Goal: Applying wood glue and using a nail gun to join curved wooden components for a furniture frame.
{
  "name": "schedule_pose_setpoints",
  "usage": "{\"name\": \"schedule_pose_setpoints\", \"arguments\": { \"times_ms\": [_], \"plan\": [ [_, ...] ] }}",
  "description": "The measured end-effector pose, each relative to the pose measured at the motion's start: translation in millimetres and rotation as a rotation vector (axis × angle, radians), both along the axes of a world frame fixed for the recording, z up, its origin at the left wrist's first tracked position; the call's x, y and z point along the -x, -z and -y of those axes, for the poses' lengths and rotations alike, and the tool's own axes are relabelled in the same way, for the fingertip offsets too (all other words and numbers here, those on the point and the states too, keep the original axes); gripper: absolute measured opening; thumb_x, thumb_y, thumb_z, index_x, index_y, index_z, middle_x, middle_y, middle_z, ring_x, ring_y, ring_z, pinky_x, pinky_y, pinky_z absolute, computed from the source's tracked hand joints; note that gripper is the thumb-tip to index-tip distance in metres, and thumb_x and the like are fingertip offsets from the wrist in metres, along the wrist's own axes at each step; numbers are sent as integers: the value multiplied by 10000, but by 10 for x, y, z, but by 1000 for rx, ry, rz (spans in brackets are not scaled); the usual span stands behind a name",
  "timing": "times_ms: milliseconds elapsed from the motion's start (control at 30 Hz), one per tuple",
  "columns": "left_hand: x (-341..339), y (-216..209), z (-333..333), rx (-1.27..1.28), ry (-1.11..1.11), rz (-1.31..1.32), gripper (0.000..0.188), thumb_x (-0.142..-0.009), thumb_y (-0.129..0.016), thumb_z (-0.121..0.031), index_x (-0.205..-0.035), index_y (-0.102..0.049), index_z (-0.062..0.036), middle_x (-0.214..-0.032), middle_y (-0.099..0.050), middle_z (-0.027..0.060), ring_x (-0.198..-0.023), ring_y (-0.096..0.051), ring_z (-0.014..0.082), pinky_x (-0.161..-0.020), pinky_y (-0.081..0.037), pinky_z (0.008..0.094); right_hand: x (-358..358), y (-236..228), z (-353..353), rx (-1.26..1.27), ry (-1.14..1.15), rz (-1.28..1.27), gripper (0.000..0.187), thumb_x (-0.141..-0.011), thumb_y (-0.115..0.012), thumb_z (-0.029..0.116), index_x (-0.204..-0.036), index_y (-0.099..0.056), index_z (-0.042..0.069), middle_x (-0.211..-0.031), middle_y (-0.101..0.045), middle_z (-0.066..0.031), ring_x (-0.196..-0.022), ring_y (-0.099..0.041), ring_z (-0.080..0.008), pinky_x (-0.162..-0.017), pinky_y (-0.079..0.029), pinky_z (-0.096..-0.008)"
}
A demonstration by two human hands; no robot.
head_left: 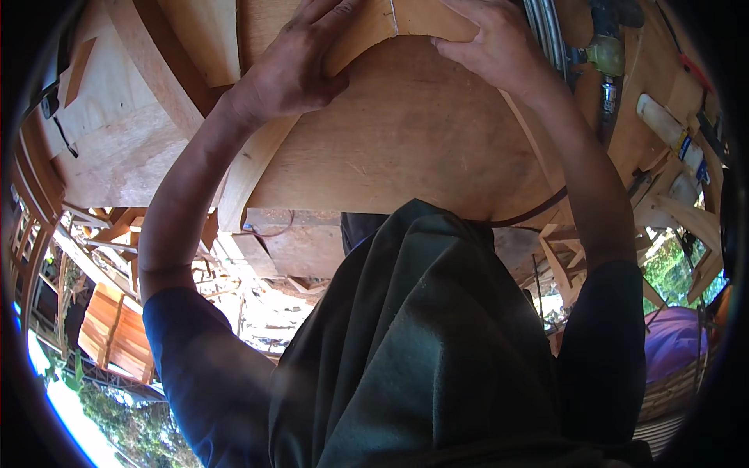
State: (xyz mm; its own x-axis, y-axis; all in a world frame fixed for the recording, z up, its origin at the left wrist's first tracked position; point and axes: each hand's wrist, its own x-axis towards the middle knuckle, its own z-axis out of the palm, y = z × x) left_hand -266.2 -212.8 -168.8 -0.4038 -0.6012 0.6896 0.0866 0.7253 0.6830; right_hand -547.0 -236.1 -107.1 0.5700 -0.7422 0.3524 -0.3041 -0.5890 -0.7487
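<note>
A curved piece of pale wood (363, 37) lies across the far part of a plywood work surface (406, 140), with a pale joint or mark line (394, 17) near its middle. My left hand (292, 66) grips the left part of it, fingers over the top and thumb at the inner edge. On the other side, my right hand (499, 47) holds the right end between thumb and fingers. Some fingertips are cut off by the upper edge. Below my left hand a wooden strip (253, 168) slants toward me; another strip (534, 136) runs beside my right forearm.
Curved wooden parts (160, 70) lie at the left. Right of my right hand are a coiled grey hose (546, 31) and an air fitting with a yellowish bowl (607, 54). A white tube (663, 121) lies farther right. Wood offcuts (558, 257) lie below the surface.
</note>
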Motion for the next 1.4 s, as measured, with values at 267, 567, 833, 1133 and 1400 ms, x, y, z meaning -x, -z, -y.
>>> {"name": "schedule_pose_setpoints", "arguments": {
  "times_ms": [267, 567, 833, 1133, 1400],
  "plan": [
    [-38, -662, -117, -354, -108, 750, 904, -727, -757, 20, -1541, -365, 8, -1507, -448, 208, -1382, -443, 388, -1170, -396, 409, -50, -412, -61, -110, 78, -320, 546, -680, -793, 49, -1201, -656, -37, -1130, -598, -179, -1029, -568, -379, -878, -501, -417],
    [31, -739, -103, -320, -135, 797, 865, -741, -755, -25, -1514, -373, 48, -1490, -447, 243, -1355, -451, 416, -1150, -405, 433, -23, -110, -13, 277, 13, 75, 493, -741, -742, 38, -1221, -641, -1, -1125, -590, -171, -1081, -553, -375, -911, -480, -430],
    [98, -805, -84, -328, -119, 888, 938, -693, -759, -71, -1520, -341, 72, -1487, -438, 268, -1358, -428, 433, -1163, -377, 447, 7, -195, -109, -103, 147, -354, 637, -723, -777, 53, -1334, -600, 12, -1247, -573, -80, -1175, -536, -300, -1002, -475, -400],
    [83, -784, -61, -314, -134, 862, 913, -718, -750, -71, -1515, -335, 87, -1502, -410, 303, -1375, -397, 465, -1168, -365, 451, -19, -174, -107, -42, 133, -375, 643, -684, -813, 61, -1298, -624, 39, -1204, -583, -68, -1117, -544, -305, -981, -472, -402],
    [81, -805, -31, -270, -118, 845, 905, -732, -772, -91, -1515, -348, 70, -1480, -446, 273, -1368, -421, 439, -1162, -375, 441, 19, -215, -87, -82, 105, -425, 661, -709, -810, 106, -1334, -603, 50, -1230, -583, -71, -1146, -540, -305, -1010, -479, -401]
  ]
}}
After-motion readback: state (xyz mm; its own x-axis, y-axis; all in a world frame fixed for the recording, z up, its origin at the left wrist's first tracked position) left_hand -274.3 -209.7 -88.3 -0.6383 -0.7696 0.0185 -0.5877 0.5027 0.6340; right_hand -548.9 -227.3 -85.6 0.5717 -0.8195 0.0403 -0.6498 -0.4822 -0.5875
